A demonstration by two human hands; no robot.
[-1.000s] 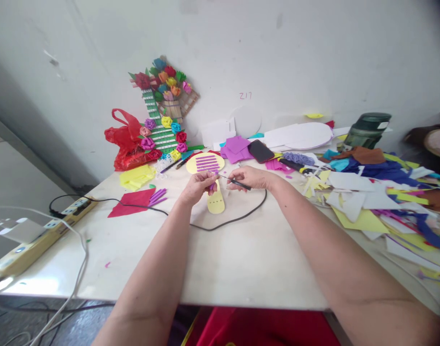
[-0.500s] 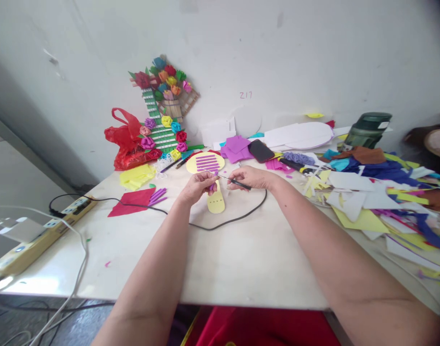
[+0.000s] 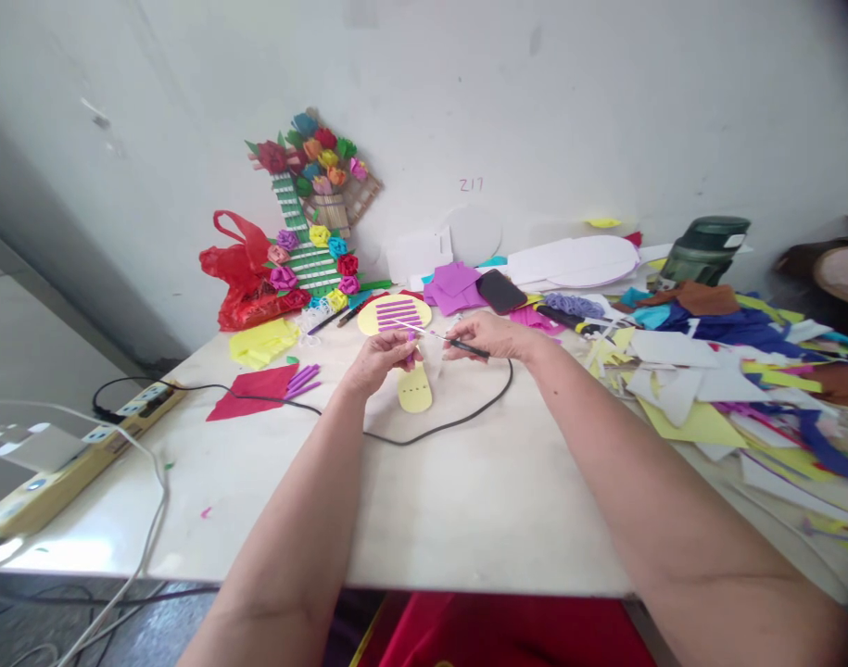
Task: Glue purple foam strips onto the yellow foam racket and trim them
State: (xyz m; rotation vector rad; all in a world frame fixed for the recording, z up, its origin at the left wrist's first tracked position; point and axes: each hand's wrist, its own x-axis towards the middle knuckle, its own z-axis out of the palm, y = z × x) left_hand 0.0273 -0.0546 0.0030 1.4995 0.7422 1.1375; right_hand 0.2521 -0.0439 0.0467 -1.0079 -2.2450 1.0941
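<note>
My left hand (image 3: 382, 359) pinches a small purple piece (image 3: 411, 352) upright between thumb and fingers. In my right hand (image 3: 475, 337) is a thin metal tool with a black handle (image 3: 469, 348); its shaft reaches left, passing just above the purple piece. A yellow strip with a row of small marks (image 3: 416, 393) lies below my fingers, its upper part hidden by them. Behind is a yellow oval (image 3: 365, 318) bearing several purple bars. Several purple rolled sticks (image 3: 304, 382) rest on a red sheet (image 3: 246, 393) to the left.
A black cord (image 3: 441, 430) loops across the table (image 3: 465, 519). Paper flowers (image 3: 319, 259) and a red bag (image 3: 239, 269) stand at the back left. Paper scraps (image 3: 680, 361) and a green bottle (image 3: 707, 250) are on the right. A power strip (image 3: 110, 454) lies left.
The metal tool has moved away from the top of the purple piece, so more of its shaft now shows, pointing up and left. My left hand still pinches the purple piece.
</note>
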